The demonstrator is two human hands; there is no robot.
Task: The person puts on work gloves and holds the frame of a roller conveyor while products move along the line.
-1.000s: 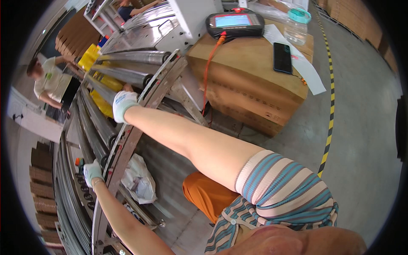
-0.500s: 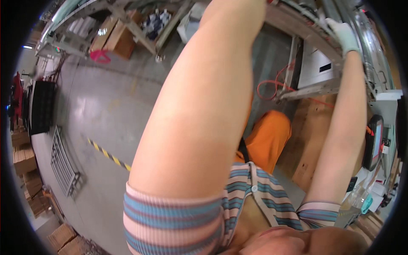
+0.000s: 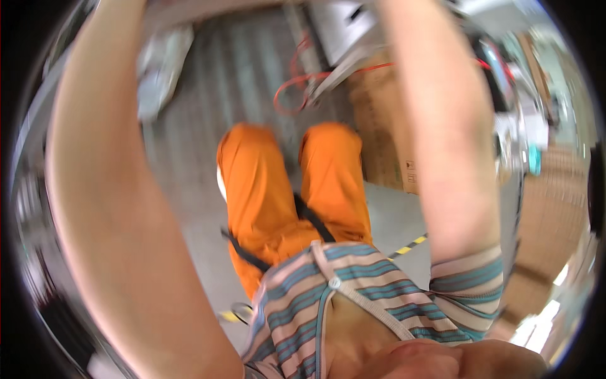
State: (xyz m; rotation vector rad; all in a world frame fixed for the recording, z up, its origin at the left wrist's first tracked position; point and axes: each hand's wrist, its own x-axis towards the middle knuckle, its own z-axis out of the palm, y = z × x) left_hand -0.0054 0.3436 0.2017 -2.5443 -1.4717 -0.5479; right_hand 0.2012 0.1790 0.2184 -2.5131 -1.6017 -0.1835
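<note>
Both hands are raised out of view past the upper edge, so their grip cannot be told; the orange cable [image 3: 297, 88] underfoot should be avoided.

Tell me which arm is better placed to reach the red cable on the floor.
Right, probably. The right forearm rises beside the red cable and the cardboard box; the left forearm is further away. Both hands are out of view.

Orange trousers [image 3: 278, 189], a shirt [image 3: 353, 290] striped teal, pink and cream, a red cable [image 3: 297, 88], a brown box [image 3: 379, 126], grey floor [image 3: 189, 240].
</note>
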